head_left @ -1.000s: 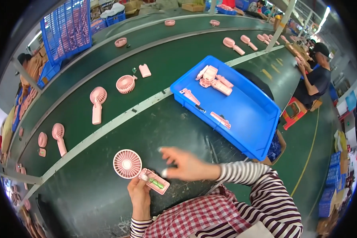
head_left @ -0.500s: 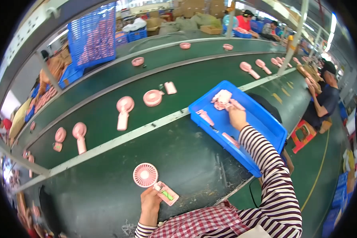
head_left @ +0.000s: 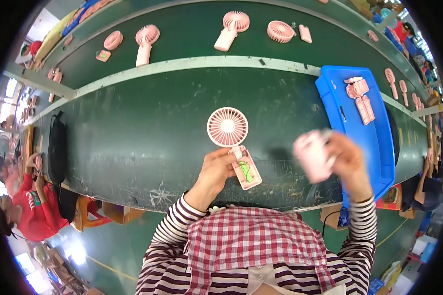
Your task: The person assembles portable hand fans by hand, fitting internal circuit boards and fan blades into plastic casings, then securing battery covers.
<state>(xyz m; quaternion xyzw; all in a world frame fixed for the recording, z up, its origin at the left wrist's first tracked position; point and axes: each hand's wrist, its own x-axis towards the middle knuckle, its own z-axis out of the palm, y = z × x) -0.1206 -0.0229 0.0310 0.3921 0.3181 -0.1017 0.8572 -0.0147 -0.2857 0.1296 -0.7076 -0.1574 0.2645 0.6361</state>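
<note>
My left hand [head_left: 212,172] grips a pink handheld fan [head_left: 227,127] where its round grille meets the handle. The handle lies open and a green circuit board [head_left: 245,171] shows inside it. Over the bench to the right, my right hand [head_left: 347,156] holds a pink plastic handle cover [head_left: 311,156]. Motion blurs that hand and the cover, so I cannot tell whether it is one piece or more. Close by stands a blue bin [head_left: 374,147], with several pink plastic handle covers [head_left: 363,105] at its far end.
Beyond a pale rail [head_left: 182,64], a green conveyor belt [head_left: 187,42] carries several pink fans [head_left: 235,22] and fan parts. A black bag [head_left: 57,147] sits at the bench's left end. A co-worker in red [head_left: 42,209] is at the left, another in dark clothes [head_left: 428,189] at the right.
My right hand has come out of the blue bin, carrying a pink handle cover toward the fan. My left hand keeps hold of the fan. The head view has turned downward and to the left.
</note>
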